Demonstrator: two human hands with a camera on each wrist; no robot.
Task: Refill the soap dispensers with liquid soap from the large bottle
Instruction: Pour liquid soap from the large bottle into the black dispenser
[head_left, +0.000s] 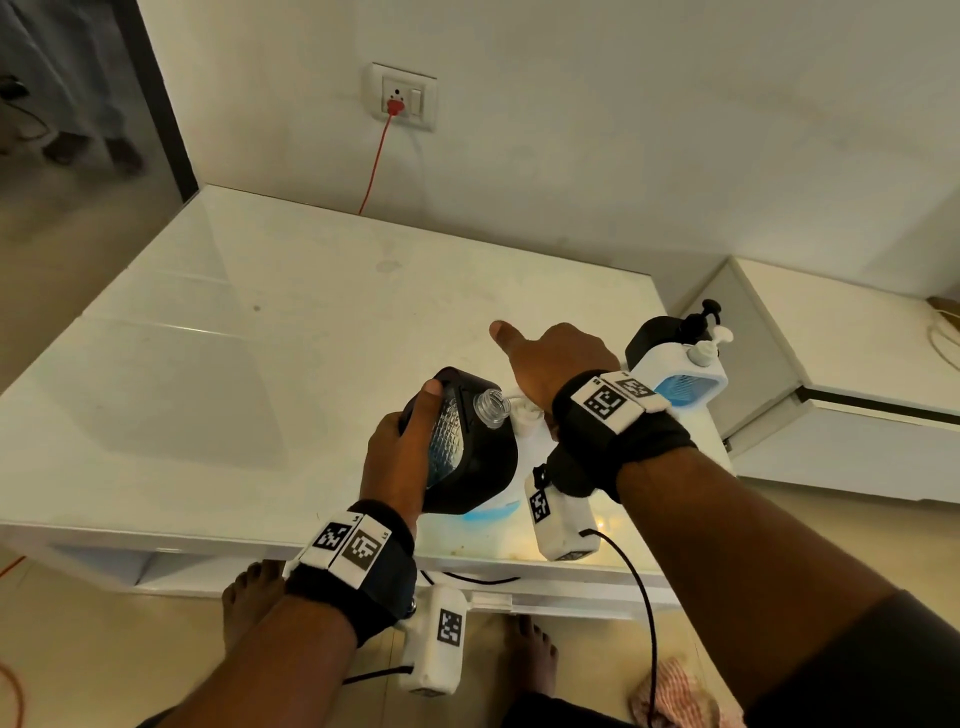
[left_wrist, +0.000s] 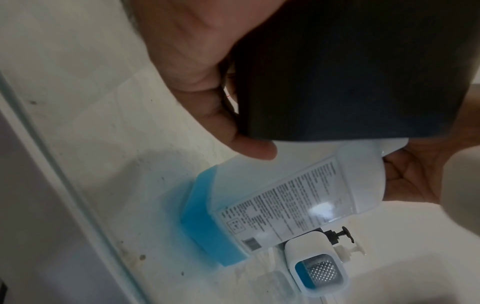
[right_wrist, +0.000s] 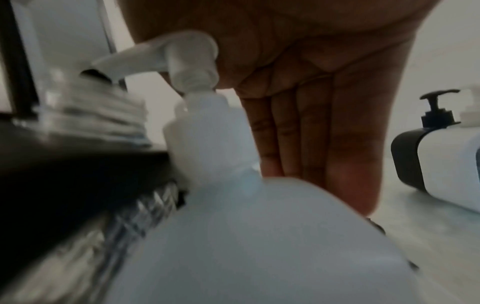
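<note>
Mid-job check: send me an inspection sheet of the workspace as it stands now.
Surface: white glossy table, a few small marks.
Job's things: large bottle on the table, blue soap low in it; black open dispenser tilted beside it, the bottle's pump head aimed at the open neck; white dispenser and second black dispenser, pumps fitted, at the table's right edge.
Clutter: nothing seen on the table.
Grippers: left hand grips the open dispenser; right hand rests its palm on the pump head, fingers straight.
Cables: red cord plugged into the wall socket; black wrist-camera cable.
Surroundings: white cabinet right; cloth on floor.
</note>
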